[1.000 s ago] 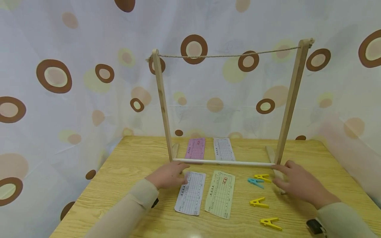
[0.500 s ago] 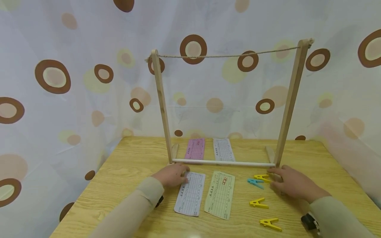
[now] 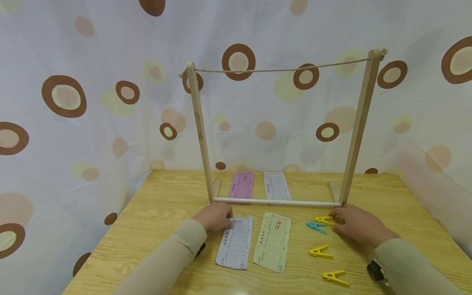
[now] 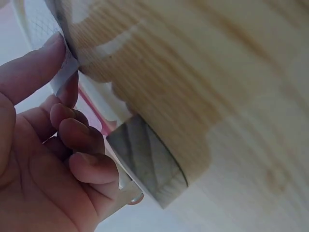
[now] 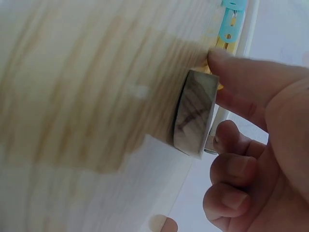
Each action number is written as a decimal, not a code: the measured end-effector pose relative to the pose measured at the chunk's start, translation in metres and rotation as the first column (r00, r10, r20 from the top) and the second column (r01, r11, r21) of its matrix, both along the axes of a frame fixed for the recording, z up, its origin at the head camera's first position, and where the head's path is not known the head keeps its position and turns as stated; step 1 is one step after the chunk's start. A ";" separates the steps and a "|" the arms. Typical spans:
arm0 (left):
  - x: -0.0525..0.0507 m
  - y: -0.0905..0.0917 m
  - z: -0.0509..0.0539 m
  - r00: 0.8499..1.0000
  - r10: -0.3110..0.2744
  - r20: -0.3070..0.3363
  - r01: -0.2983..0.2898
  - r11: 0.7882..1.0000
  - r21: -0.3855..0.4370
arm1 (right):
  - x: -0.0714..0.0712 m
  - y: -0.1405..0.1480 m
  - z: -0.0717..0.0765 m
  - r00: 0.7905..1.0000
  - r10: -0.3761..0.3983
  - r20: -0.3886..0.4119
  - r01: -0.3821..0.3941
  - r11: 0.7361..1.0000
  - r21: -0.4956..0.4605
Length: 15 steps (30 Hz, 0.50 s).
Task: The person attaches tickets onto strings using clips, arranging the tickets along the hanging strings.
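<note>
Near the left post of the wooden frame, my left hand pinches the top of a pale lilac printed slip. The left wrist view has that slip's edge between thumb and forefinger. My right hand is at the right post, its thumb and forefinger around the end of a yellow clothespin. Most of that clothespin's end is hidden by the fingers. A blue clothespin lies right against it. A yellow-green slip lies flat between the hands.
A string spans the posts' tops and a white rod joins them low down. Behind the rod lie a pink slip and a white slip. Two more yellow clothespins, an upper one and a lower one, lie in front.
My left hand has moved right and pinched the lilac slip's top, shifting it slightly. My right hand has moved left, its fingers coming round the yellow clothespin's end.
</note>
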<state>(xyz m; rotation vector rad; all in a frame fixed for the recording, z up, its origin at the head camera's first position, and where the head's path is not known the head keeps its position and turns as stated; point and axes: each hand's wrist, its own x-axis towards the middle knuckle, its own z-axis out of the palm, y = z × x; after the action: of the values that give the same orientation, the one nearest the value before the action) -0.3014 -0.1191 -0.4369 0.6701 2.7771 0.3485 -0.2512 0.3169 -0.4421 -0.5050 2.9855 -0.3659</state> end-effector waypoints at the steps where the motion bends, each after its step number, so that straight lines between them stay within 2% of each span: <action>1: 0.001 -0.001 0.000 1.000 0.001 0.001 -0.001 1.000 -0.004 | 0.000 -0.001 0.000 1.000 0.000 -0.007 0.000 1.000 0.007; 5: 0.002 -0.003 0.000 1.000 -0.017 -0.006 0.017 1.000 -0.026 | 0.000 -0.003 -0.001 1.000 0.004 -0.028 -0.003 1.000 0.028; 8: 0.002 -0.004 0.003 1.000 -0.005 0.001 0.005 1.000 0.000 | 0.001 -0.004 0.000 1.000 -0.005 -0.027 0.006 1.000 0.031; 11: 0.002 -0.005 0.007 1.000 0.025 0.013 -0.026 0.997 0.072 | 0.002 -0.004 0.003 1.000 -0.016 -0.026 0.017 1.000 0.022; 15: 0.003 -0.008 0.014 0.998 0.060 0.029 -0.064 0.981 0.184 | 0.002 -0.005 0.006 0.999 -0.027 -0.019 0.027 1.000 0.004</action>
<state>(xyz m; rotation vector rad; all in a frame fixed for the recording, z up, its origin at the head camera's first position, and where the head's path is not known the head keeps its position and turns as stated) -0.2984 -0.1274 -0.4229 0.6168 2.7709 0.6301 -0.2491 0.3124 -0.4362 -0.4715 3.0135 -0.3590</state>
